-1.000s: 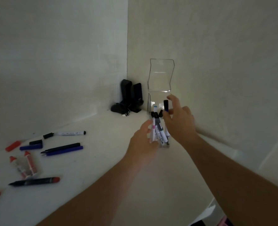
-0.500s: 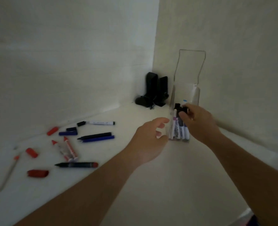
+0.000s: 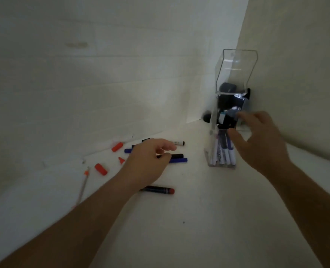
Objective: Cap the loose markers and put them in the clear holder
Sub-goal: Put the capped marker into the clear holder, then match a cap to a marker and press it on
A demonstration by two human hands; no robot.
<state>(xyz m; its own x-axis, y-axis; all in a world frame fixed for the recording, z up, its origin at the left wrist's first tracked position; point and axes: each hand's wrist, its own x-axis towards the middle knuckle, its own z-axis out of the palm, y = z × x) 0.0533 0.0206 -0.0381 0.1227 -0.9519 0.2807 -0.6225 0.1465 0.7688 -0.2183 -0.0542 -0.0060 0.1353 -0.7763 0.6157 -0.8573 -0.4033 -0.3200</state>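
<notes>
The clear holder (image 3: 214,124) stands near the wall corner with several capped markers (image 3: 223,151) upright inside it. My right hand (image 3: 257,140) hovers just right of the holder, fingers spread and holding nothing. My left hand (image 3: 146,161) reaches over the loose markers on the white table, fingers loosely bent, empty. Beside its fingertips lie a black marker (image 3: 177,156), a blue marker (image 3: 178,160) and a white marker with a black tip (image 3: 178,142). A dark marker with a red end (image 3: 157,190) lies below my left wrist.
Loose red caps (image 3: 117,147) (image 3: 100,169), a blue cap (image 3: 128,150) and a thin pen with an orange tip (image 3: 84,185) lie at the left. A dark object (image 3: 227,101) stands in the corner behind the holder. Walls close in at the back and right.
My right hand has let go of the marker in the holder and drawn back, opening. My left hand has swung left from the holder to over the loose markers. The view shifted left.
</notes>
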